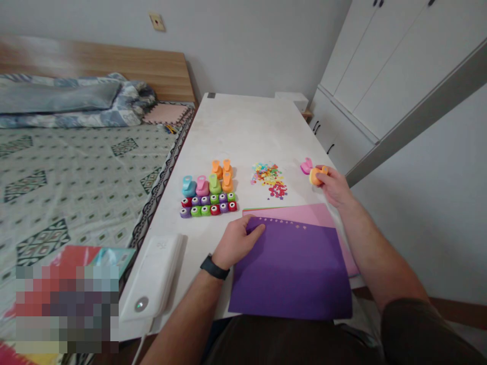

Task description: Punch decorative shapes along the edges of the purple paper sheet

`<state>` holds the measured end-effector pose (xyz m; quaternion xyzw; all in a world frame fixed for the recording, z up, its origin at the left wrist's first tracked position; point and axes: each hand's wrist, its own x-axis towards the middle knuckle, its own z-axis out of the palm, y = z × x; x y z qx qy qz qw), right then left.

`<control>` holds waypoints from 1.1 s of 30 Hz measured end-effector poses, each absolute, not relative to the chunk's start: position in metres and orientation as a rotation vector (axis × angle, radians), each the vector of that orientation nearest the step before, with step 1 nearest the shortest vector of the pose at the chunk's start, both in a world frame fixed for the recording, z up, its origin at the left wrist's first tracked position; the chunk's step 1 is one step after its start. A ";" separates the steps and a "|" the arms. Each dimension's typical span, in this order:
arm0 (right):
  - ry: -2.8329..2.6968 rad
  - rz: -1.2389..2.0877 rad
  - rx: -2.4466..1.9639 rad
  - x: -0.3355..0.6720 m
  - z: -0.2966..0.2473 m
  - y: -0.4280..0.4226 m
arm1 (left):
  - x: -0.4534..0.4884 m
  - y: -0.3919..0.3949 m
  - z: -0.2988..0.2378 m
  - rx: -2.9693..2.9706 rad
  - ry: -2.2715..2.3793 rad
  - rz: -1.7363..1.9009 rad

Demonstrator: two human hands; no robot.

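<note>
White table [243, 126] between bed [87, 172], cabinets [380, 56]. Left hand [236, 241] pinching purple sheet [292, 274]; right hand [335, 187] pinching orange punch [315, 177].

purple: sheet [292, 274] | pink: undersheet [304, 213] | orange, cream base: held punch [318, 176] | hot pink: loose punch [306, 167] | blue, pink, green, orange: big punches [215, 184] | red, purple, green, white-topped: small punches [206, 210] | multicoloured: confetti [267, 174] | white: counter [243, 126] | pale, dark-green diamonds: bedspread [87, 162]

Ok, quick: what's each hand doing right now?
Left hand: closed, holding the purple sheet at its upper-left corner.
Right hand: closed, holding the orange punch beside the pink one.
</note>
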<state>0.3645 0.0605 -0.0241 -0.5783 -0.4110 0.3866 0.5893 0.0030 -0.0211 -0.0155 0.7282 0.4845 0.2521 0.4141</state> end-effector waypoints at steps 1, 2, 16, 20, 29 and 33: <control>-0.980 0.826 -1.399 0.374 -0.023 0.067 | 0.003 -0.021 -0.015 1.831 1.219 0.632; -1.001 0.756 -1.455 0.385 -0.021 0.075 | 0.003 -0.021 -0.015 1.832 1.220 0.631; -1.195 0.574 -1.983 0.426 -0.028 0.144 | 0.003 -0.021 -0.017 1.868 1.231 0.638; -1.195 0.609 -2.001 0.416 -0.024 0.148 | 0.003 -0.022 -0.018 1.860 1.223 0.639; -1.108 0.555 -2.029 0.395 -0.013 0.140 | 0.003 -0.023 -0.015 1.840 1.219 0.663; -1.058 0.403 -2.060 0.398 -0.007 0.141 | 0.003 -0.023 -0.015 1.840 1.227 0.671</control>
